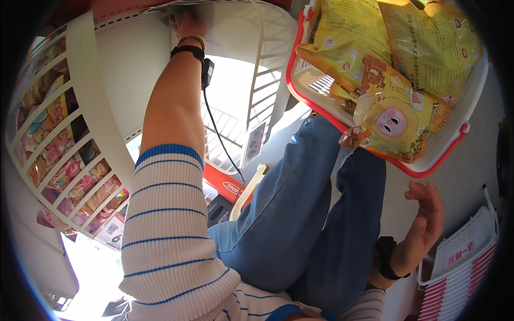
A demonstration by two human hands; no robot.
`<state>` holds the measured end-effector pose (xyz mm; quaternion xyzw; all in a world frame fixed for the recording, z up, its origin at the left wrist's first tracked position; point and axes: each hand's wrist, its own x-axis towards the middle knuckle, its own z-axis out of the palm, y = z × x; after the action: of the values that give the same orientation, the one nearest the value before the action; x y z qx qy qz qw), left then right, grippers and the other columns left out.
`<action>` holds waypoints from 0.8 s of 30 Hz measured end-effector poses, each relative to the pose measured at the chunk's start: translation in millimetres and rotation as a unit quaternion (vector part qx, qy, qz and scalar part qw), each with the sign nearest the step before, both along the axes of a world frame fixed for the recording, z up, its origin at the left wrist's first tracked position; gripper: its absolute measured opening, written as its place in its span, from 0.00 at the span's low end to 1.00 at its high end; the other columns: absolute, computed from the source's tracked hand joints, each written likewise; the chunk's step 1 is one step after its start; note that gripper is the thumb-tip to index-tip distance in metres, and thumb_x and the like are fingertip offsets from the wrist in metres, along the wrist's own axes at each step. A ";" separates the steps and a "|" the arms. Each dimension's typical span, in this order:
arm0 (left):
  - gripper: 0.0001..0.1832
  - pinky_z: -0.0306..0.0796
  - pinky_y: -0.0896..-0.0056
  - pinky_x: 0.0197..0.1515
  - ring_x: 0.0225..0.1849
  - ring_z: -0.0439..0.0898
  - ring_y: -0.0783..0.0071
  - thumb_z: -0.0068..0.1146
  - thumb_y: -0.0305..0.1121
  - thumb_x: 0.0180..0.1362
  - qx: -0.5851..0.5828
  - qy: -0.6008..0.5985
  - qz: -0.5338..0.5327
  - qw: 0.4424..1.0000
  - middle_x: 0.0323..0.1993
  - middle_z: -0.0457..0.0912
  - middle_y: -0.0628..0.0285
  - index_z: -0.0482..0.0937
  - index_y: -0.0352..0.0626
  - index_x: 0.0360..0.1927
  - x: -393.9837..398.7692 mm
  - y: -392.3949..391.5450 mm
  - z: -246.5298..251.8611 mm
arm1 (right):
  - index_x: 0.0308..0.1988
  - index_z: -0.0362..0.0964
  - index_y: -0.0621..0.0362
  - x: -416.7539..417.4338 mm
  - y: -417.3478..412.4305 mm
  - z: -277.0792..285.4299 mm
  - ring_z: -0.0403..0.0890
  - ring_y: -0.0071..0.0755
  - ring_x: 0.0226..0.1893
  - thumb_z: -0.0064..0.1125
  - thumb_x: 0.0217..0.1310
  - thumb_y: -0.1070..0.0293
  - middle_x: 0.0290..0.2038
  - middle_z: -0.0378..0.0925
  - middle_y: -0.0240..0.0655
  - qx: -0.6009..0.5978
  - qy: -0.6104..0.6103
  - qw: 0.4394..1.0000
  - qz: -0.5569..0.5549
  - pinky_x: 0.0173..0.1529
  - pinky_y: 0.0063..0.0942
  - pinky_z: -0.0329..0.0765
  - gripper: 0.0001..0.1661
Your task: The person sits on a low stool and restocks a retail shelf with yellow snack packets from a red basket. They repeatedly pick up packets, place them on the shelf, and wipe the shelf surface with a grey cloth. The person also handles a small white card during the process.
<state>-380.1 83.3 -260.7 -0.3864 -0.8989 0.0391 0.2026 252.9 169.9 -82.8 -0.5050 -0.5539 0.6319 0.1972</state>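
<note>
My left hand (188, 24) reaches into the far end of a white wire shelf basket (267, 72) at the upper left. Its fingers are blurred and partly hidden near a greyish thing, so what they touch is unclear. A beaded bracelet and a black strap with a cabled device circle that wrist. My right hand (425, 224) is raised beside my knees, fingers apart and slightly curled, holding nothing. Above it stands a white shopping basket with a red rim (427, 170). Yellow plastic packages (353, 36) and a package with a pink cartoon face (391, 120) lie in this basket.
At the left, a slatted white shelf basket (94, 80) holds colourful packets (60, 140). Stacked white and pink baskets (461, 257) stand at the lower right. Price tags (255, 142) hang on the shelf fronts. A red box (225, 184) sits near my knee.
</note>
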 end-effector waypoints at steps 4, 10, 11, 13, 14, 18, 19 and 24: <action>0.30 0.61 0.55 0.57 0.59 0.60 0.50 0.52 0.47 0.47 -0.107 -0.129 0.144 0.975 0.58 0.62 0.52 0.65 0.60 0.57 -18.5 3.3 -6.7 | 0.50 0.64 0.67 -3.2 -2.2 -1.6 0.73 0.35 0.34 0.49 0.55 0.43 0.39 0.75 0.46 0.020 -0.030 0.999 -0.010 0.43 0.32 0.67 0.37; 0.25 0.58 0.56 0.58 0.60 0.60 0.55 0.50 0.44 0.51 -0.179 -0.240 0.336 0.893 0.59 0.62 0.55 0.68 0.54 0.54 42.2 -66.7 45.0 | 0.50 0.63 0.67 1.7 -2.1 1.0 0.73 0.36 0.34 0.49 0.54 0.43 0.38 0.75 0.48 0.023 -0.015 0.999 -0.020 0.42 0.32 0.68 0.38; 0.24 0.59 0.56 0.58 0.60 0.61 0.56 0.49 0.44 0.51 -0.210 -0.245 0.363 0.874 0.58 0.63 0.55 0.68 0.54 0.53 46.7 -89.4 46.8 | 0.50 0.63 0.67 2.1 -2.1 1.3 0.73 0.36 0.34 0.49 0.54 0.43 0.38 0.75 0.48 0.022 -0.010 0.999 -0.022 0.42 0.32 0.68 0.38; 0.22 0.59 0.57 0.58 0.59 0.63 0.57 0.48 0.42 0.52 -0.273 -0.263 0.416 0.827 0.56 0.65 0.55 0.70 0.52 0.52 56.5 -132.7 47.7 | 0.50 0.63 0.68 2.5 -2.4 0.5 0.73 0.36 0.34 0.49 0.55 0.43 0.38 0.75 0.48 0.024 -0.003 0.999 -0.023 0.42 0.32 0.68 0.37; 0.21 0.59 0.57 0.58 0.59 0.63 0.58 0.47 0.42 0.52 -0.300 -0.272 0.443 0.800 0.55 0.66 0.55 0.71 0.51 0.51 60.4 -153.6 47.6 | 0.50 0.63 0.68 2.6 -2.6 0.2 0.73 0.36 0.34 0.49 0.55 0.44 0.38 0.75 0.49 0.025 0.000 0.999 -0.023 0.42 0.32 0.68 0.37; 0.18 0.59 0.58 0.58 0.57 0.66 0.61 0.44 0.39 0.53 -0.323 -0.253 0.530 0.743 0.52 0.71 0.56 0.75 0.48 0.47 83.1 -192.6 46.6 | 0.50 0.62 0.69 3.3 -3.2 -0.1 0.73 0.36 0.34 0.49 0.55 0.44 0.38 0.75 0.49 0.044 0.002 0.999 -0.031 0.42 0.32 0.68 0.37; 0.18 0.59 0.58 0.58 0.57 0.67 0.61 0.43 0.39 0.54 -0.286 -0.210 0.537 0.766 0.51 0.72 0.56 0.75 0.47 0.47 89.8 -185.0 50.0 | 0.50 0.62 0.69 2.4 -3.5 0.6 0.73 0.36 0.34 0.49 0.55 0.44 0.38 0.75 0.49 0.044 0.000 0.999 -0.031 0.42 0.32 0.68 0.37; 0.19 0.65 0.56 0.51 0.47 0.71 0.50 0.48 0.28 0.46 0.145 -0.104 0.211 0.961 0.43 0.72 0.48 0.74 0.43 0.44 86.2 -80.8 46.4 | 0.51 0.62 0.68 2.3 -4.7 2.0 0.74 0.36 0.35 0.48 0.56 0.43 0.38 0.75 0.48 0.041 -0.009 0.999 -0.013 0.43 0.31 0.68 0.38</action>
<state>-293.9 2.5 -214.3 -0.1563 -0.9722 -0.0901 0.1493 255.2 165.2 -80.8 -0.5091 -0.5744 0.6017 0.2208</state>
